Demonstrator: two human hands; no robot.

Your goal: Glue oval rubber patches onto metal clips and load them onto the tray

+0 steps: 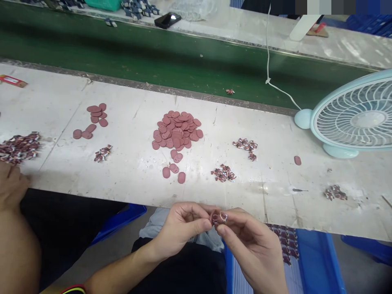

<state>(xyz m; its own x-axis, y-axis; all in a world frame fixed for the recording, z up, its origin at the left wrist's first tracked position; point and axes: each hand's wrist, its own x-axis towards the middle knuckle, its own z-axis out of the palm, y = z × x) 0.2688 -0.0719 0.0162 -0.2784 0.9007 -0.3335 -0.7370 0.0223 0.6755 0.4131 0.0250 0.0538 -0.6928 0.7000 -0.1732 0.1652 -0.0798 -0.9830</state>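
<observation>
Brown pieces point(286, 241) in blue tray point(318, 261)

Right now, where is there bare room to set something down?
The white tabletop is bare between the small left group of reddish oval discs and the large central disc pile, and between the upper brown-and-white pieces and the pale-blue round fan. Crowded: the central pile.

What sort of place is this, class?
Likely a factory workshop: a long green belt beside the worktable, a pile of red ovals, and a blue tray holding rows of small pieces.
</observation>
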